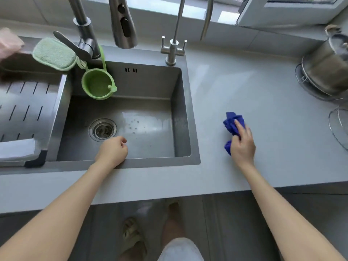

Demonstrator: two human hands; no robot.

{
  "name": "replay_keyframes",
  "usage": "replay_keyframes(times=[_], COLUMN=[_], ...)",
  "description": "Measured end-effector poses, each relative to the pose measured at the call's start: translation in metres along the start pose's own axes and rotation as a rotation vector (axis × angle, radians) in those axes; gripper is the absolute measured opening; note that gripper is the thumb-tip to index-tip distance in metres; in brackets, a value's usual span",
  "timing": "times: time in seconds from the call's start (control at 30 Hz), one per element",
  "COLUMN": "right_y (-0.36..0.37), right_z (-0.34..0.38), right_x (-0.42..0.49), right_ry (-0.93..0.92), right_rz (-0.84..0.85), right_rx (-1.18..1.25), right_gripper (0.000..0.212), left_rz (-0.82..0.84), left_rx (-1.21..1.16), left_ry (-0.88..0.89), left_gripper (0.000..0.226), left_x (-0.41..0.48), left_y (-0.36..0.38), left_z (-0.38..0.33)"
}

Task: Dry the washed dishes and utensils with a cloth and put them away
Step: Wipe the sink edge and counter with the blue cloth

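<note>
Head view: right hand [243, 146] gripped a blue cloth [232, 123] on the surface [263, 91] beside the sink [180, 110]. Left hand [113, 151], loosely curled and empty, rested at its front edge.

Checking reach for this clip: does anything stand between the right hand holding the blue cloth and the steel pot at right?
Nothing visible: only open counter lies between the right hand, gripping the blue cloth, and the steel pot.
</note>
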State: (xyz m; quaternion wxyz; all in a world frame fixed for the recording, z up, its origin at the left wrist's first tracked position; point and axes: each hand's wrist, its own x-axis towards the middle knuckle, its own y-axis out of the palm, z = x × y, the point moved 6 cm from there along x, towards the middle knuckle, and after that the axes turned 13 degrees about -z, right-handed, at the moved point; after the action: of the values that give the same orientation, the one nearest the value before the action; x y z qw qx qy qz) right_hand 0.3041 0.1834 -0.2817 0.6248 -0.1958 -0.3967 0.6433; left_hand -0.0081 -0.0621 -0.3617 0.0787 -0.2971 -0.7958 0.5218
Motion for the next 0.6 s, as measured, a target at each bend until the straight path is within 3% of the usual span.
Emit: replay_keyframes(times=[0.1, 0.2, 0.33, 0.4, 0.47, 0.53, 0.6], right_y=[-0.042, -0.018, 0.047, 0.067, 0.070, 0.071, 0.077], right_z=[-0.064, -0.033, 0.074, 0.121, 0.151, 0.164, 0.183], right_x=[-0.023, -0.076, -0.147, -0.168, -0.168, -0.163, -0.162], right_ry=[0.226, 0.111, -0.194, -0.226, 0.069, 0.609, 1.116], right_rz=[-0.045, -0.077, 0.112, 0.264, 0.363, 0.441, 0.634], right_rx=[-0.296, -0.403, -0.257, -0.003, 0.381, 0.791, 1.232], right_gripper=[0.052, 0.050, 0.052, 0.052, 0.050, 0.045, 0.037], left_rz=[-0.010, -0.047, -0.083, -0.067, -0.042, 0.080, 0.323], left_rx=[-0.020, -0.132, -0.351, -0.468, -0.687, -1.010, -1.238], left_ry=[0.003, -0.012, -0.080, -0.124, -0.202, -0.311, -0.350], left_gripper=[0.032, 0.028, 0.020, 0.017, 0.017, 0.029, 0.047], left_x=[-0.001, 0.000, 0.000, -0.002, -0.007, -0.014, -0.025], left_y=[-0.001, -0.006, -0.020, -0.026, -0.034, -0.043, -0.047], left_z=[-0.001, -0.001, 0.001, 0.000, -0.003, -0.009, -0.023])
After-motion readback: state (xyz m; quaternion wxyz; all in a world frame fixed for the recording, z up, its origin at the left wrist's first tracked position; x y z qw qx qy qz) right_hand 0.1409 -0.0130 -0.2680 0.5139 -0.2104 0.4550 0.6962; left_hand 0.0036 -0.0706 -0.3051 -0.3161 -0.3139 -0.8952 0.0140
